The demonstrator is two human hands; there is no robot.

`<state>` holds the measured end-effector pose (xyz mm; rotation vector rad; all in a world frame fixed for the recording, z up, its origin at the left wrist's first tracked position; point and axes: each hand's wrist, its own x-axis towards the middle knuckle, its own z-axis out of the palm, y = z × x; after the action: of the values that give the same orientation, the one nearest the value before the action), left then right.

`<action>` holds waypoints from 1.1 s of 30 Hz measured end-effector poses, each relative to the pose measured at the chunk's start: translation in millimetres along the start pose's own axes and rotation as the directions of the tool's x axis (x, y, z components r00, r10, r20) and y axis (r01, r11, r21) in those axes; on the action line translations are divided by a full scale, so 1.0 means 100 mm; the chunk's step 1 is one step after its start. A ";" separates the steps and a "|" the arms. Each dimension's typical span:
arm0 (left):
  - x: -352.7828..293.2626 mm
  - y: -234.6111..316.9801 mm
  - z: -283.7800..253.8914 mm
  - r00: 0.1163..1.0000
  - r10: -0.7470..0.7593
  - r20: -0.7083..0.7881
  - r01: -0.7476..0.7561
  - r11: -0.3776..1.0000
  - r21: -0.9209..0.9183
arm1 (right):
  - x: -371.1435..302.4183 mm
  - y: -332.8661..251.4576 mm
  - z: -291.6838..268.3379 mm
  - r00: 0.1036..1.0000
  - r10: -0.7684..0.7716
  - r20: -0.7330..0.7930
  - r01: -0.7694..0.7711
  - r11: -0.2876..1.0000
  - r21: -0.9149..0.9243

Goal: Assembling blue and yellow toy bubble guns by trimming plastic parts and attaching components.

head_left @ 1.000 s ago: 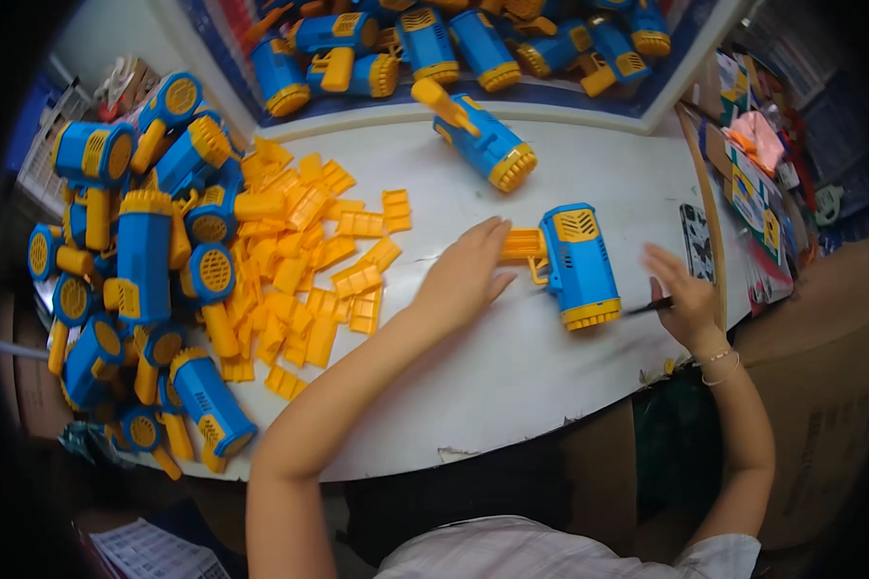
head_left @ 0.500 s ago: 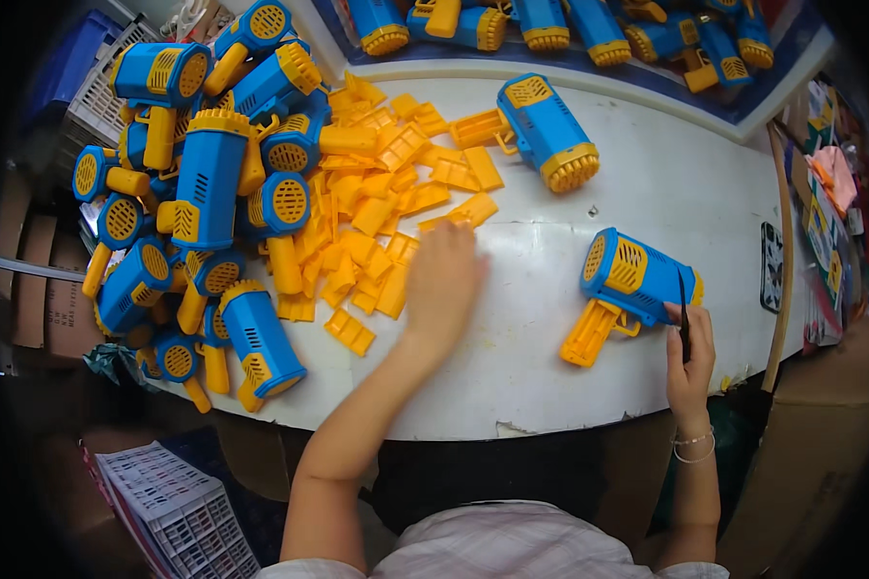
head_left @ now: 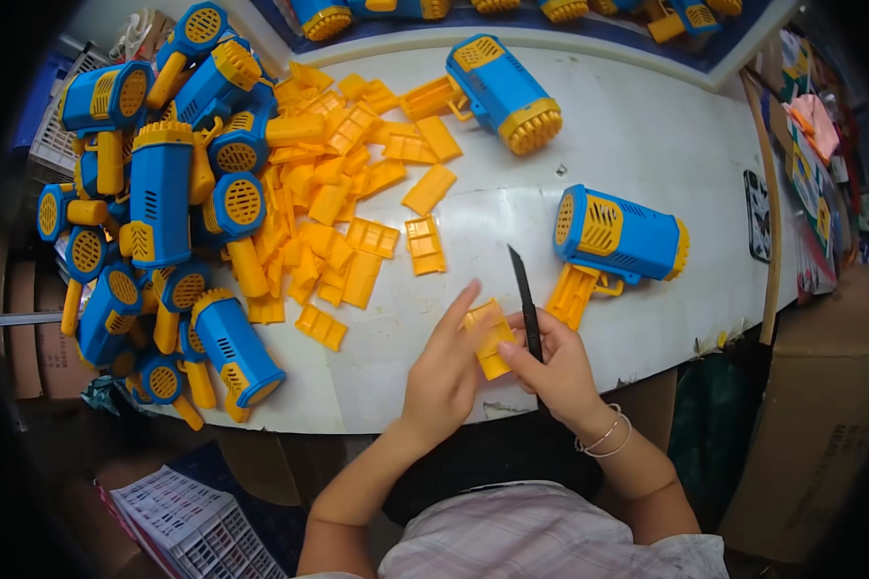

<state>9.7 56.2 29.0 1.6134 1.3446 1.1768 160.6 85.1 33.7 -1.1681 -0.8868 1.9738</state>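
In front of me, a yellow plastic cover (head_left: 492, 349) is held between my two hands. My left hand (head_left: 442, 374) grips its left side, the index finger raised and slightly blurred. A black utility knife (head_left: 528, 307), blade pointing up and away, is in my right hand (head_left: 558, 365), whose thumb also touches the cover's right edge. Just beyond that hand lies a blue-and-yellow toy bubble gun (head_left: 628, 232) on its side, its yellow handle showing an open hollow. Further off rests a second toy gun (head_left: 505, 94), also with a hollow handle.
Loose yellow covers (head_left: 333, 183) spread over the white table (head_left: 434, 333). Many similar toy guns (head_left: 161, 198) are piled on the left. A blue-lined tray (head_left: 637, 53) of toy guns stands at the back. A phone (head_left: 757, 217) lies near the right edge.
My left hand has come back from the pile with a yellow cover. My right hand, still holding the knife, has moved left from the nearer toy gun to meet it.
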 end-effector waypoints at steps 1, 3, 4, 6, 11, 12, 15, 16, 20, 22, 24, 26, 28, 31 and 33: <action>-0.06 0.06 0.06 0.953 -0.285 -0.105 0.232 0.906 -0.353 | -0.02 0.03 0.04 1.000 0.006 0.001 -0.006 1.000 0.005; -0.09 0.11 0.13 0.909 -0.394 -0.135 0.168 0.643 -0.747 | -0.08 0.09 0.15 0.986 -0.100 -0.130 0.089 0.992 -0.087; -0.11 0.12 0.13 0.905 -0.425 0.028 0.317 0.630 -0.709 | -0.09 0.18 0.19 0.978 -0.165 -0.125 0.157 0.985 -0.068; -0.18 0.06 0.14 0.911 -0.371 0.178 0.410 0.787 -0.461 | -0.06 0.29 0.24 0.926 -0.363 -0.104 0.342 0.923 -0.174; -0.12 0.09 0.07 0.819 -0.566 0.093 0.563 0.761 -0.322 | -0.13 0.09 0.04 0.863 -0.496 0.098 0.380 0.507 -0.774; -0.11 0.12 0.05 0.774 -0.618 0.136 0.632 0.744 -0.214 | -0.14 0.06 0.03 0.849 -0.498 0.179 0.422 0.431 -0.798; -0.11 0.13 0.04 0.832 -0.547 0.089 0.554 0.828 -0.085 | -0.12 -0.03 0.06 0.874 -0.400 0.275 0.405 0.290 -0.867; -0.13 0.12 0.04 0.830 -0.550 0.095 0.557 0.826 -0.086 | -0.13 -0.06 0.07 0.908 -0.306 0.286 0.359 0.217 -0.908; -0.12 0.12 0.04 0.902 -0.433 -0.012 0.432 0.898 0.083 | -0.14 -0.12 0.12 0.911 -0.268 0.315 0.381 0.250 -0.890; -0.13 0.12 0.02 0.921 -0.389 -0.023 0.389 0.914 0.116 | -0.12 -0.11 0.11 0.912 -0.271 0.308 0.374 0.237 -0.897; -0.17 0.12 0.01 0.948 -0.315 -0.039 0.316 0.925 0.210 | -0.07 -0.11 0.08 0.912 -0.270 0.310 0.367 0.196 -0.909; -0.11 0.10 -0.04 0.933 -0.358 -0.046 0.360 0.918 0.167 | -0.03 -0.12 0.03 0.911 -0.273 0.310 0.360 0.154 -0.920; -0.08 0.09 -0.06 0.917 -0.396 -0.050 0.399 0.908 0.126 | -0.02 -0.13 0.00 0.923 -0.323 0.211 0.301 0.263 -0.917; -0.11 0.13 -0.02 0.933 -0.359 -0.018 0.359 0.926 0.116 | -0.08 -0.08 0.10 0.905 -0.292 0.309 0.389 0.274 -0.880; -0.14 0.07 -0.01 0.935 -0.352 -0.040 0.353 0.913 0.204 | -0.01 -0.12 0.03 0.910 -0.280 0.307 0.370 0.209 -0.905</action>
<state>10.7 40.8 32.5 1.4250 1.7231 0.8424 160.7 89.5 44.8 -1.2901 -2.3660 0.9610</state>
